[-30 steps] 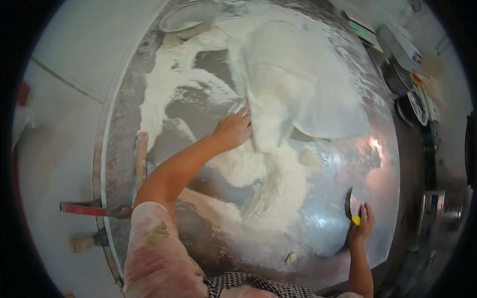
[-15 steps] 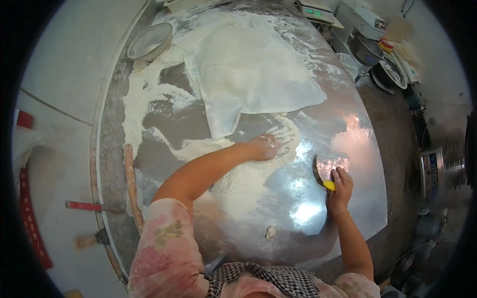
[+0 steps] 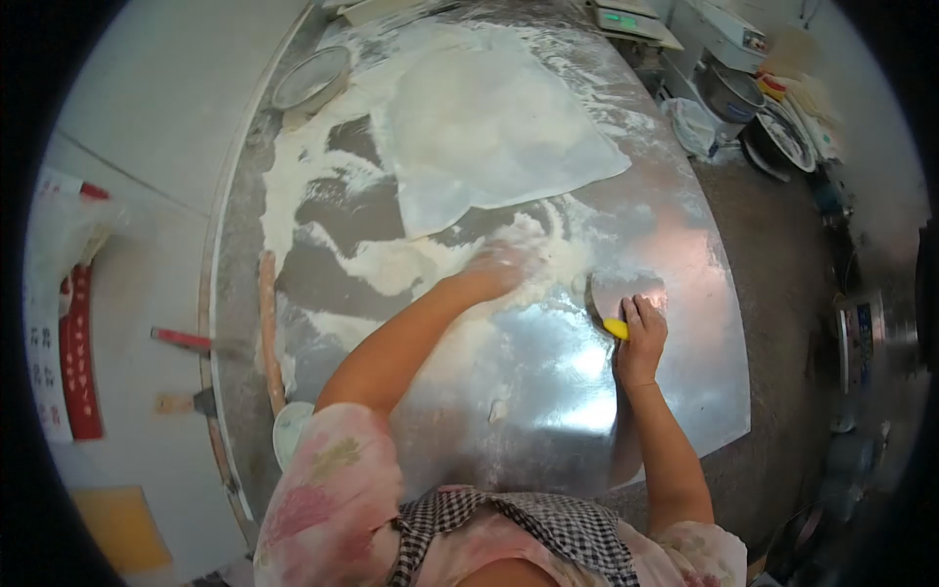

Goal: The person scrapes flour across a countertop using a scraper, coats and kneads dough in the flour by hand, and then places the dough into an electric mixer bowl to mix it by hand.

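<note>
Moved into flour: left hand, grip unclear. Gripping scraper: right hand. Spread toward surface far edge: sheet. Ungathered: flour.

Flour and white sheet on table

White sheet at twelve o'clock; white flour streaked across the silver-grey table. Scraper yellow-handled, just past three. Sleeve at seven pale with pink-and-green floral, apron at six black-and-white checked, banner at nine red, white characters.
</note>
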Available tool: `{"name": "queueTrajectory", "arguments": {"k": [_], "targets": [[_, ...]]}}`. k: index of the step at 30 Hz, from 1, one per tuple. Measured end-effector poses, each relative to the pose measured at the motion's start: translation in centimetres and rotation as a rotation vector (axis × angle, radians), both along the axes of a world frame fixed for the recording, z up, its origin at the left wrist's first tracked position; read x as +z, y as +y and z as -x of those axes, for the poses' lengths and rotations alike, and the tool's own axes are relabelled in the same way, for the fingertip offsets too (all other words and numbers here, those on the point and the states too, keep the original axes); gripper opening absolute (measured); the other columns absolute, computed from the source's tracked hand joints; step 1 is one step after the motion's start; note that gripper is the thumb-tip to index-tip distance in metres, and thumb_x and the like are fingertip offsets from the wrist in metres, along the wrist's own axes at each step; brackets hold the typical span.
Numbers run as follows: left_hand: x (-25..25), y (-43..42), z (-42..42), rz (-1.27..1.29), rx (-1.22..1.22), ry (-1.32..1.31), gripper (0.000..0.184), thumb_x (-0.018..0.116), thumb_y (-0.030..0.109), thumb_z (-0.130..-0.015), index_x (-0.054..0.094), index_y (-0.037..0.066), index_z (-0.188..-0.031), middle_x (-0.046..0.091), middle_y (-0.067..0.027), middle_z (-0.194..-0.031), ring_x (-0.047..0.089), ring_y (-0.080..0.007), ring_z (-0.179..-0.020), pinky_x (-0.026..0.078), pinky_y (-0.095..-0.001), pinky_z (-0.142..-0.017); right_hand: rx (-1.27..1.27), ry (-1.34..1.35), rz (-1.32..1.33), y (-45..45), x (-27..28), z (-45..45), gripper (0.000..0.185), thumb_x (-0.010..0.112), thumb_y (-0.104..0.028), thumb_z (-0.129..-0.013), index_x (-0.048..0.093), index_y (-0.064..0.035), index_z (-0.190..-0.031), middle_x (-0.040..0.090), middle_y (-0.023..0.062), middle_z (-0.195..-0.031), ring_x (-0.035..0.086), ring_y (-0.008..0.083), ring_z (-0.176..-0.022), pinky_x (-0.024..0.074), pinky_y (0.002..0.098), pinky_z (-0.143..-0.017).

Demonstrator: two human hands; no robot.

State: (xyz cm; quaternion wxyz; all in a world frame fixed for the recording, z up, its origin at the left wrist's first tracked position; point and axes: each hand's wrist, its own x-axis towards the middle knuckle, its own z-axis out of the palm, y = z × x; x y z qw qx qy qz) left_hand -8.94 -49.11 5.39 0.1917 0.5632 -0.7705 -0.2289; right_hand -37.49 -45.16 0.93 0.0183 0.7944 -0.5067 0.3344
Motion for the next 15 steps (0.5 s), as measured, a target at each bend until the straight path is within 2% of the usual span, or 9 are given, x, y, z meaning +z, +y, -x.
{"name": "queueTrajectory", "arguments": {"k": [2,4,6,8,11,13,14,15], "targets": [[-2.3,3.9,-5.5,0.137,0.237,-0.051,0.039,0.044,0.028,-0.089,0.051,0.008,-0.122,0.048,-0.0107,-0.129,0.035,-0.0291,-0.126,0.024,-0.0376,-0.107,0.008,-0.031,-0.001,0.0,0.0,0.0,0.034,0.056,0.003,-0.073,0.06,-0.0038,-0.107,0.058,0.0157,-0.11,0.055,0.0327,-0.1,0.0418,0.0406,-0.086],[-7.4,9.2,-11.7,0.237,0.584,-0.104,0.039,0.052,0.023,-0.086,0.051,0.007,-0.121,0.046,-0.0145,-0.13,0.034,-0.0337,-0.126,0.024,-0.0411,-0.106,0.003,-0.034,-0.012,0.1,-0.1,-0.1,0.039,0.054,0.005,-0.073,0.06,-0.0051,-0.11,0.058,0.0151,-0.111,0.054,0.0324,-0.102,0.0414,0.0398,-0.089],[-3.0,15.4,-9.9,0.23,1.033,0.015,0.041,0.05,0.026,-0.087,0.049,0.006,-0.123,0.043,-0.0164,-0.131,0.032,-0.0366,-0.126,0.023,-0.0423,-0.106,0.006,-0.035,-0.076,0.2,0.5,-0.4,0.04,0.054,0.005,-0.073,0.059,-0.0057,-0.111,0.057,0.0146,-0.113,0.054,0.0319,-0.103,0.0409,0.0393,-0.09],[-6.9,19.4,-10.8,0.235,1.178,-0.14,0.043,0.049,0.027,-0.088,0.047,0.006,-0.126,0.042,-0.0169,-0.132,0.031,-0.0368,-0.126,0.022,-0.0429,-0.106,0.041,0.0,-0.083,-1.1,1.6,-1.2,0.041,0.056,0.004,-0.072,0.059,-0.0066,-0.111,0.059,0.0133,-0.112,0.055,0.0316,-0.102,0.0417,0.0385,-0.089],[-13.8,21.1,-13.3,0.19,1.179,-0.415,0.048,0.047,0.031,-0.089,0.043,0.007,-0.129,0.039,-0.0171,-0.134,0.029,-0.0362,-0.128,0.02,-0.0437,-0.107,0.333,-0.196,-0.145,-3.8,3.0,-5.8,0.038,0.057,0.004,-0.07,0.061,-0.0063,-0.106,0.061,0.0138,-0.107,0.056,0.0324,-0.099,0.043,0.0384,-0.087],[-13.4,20.4,-13.4,0.134,1.203,-0.312,0.051,0.046,0.034,-0.089,0.04,0.007,-0.131,0.037,-0.0171,-0.136,0.028,-0.0355,-0.129,0.019,-0.0438,-0.108,0.622,-0.13,-0.217,-5.2,6.1,-11.2,0.033,0.058,0.004,-0.066,0.063,-0.0048,-0.098,0.063,0.0148,-0.099,0.058,0.0334,-0.093,0.0453,0.0377,-0.082],[-9.9,19.1,-12.3,0.101,1.257,-0.112,0.052,0.045,0.035,-0.089,0.039,0.007,-0.132,0.035,-0.0172,-0.137,0.027,-0.0351,-0.129,0.018,-0.0436,-0.108,0.769,-0.102,-0.218,-5.3,7.4,-14.5,0.032,0.057,0.004,-0.066,0.063,-0.0043,-0.096,0.063,0.0154,-0.097,0.058,0.0341,-0.091,0.0458,0.0373,-0.079],[-8.1,18.0,-12.3,0.106,1.293,-0.058,0.054,0.045,0.036,-0.089,0.038,0.006,-0.133,0.034,-0.0171,-0.138,0.026,-0.0347,-0.13,0.018,-0.0434,-0.108,0.789,-0.039,-0.169,-5.6,6.4,-17.8,0.033,0.055,0.005,-0.065,0.064,-0.0051,-0.096,0.063,0.0157,-0.094,0.057,0.035,-0.09,0.0456,0.0386,-0.078]]}}
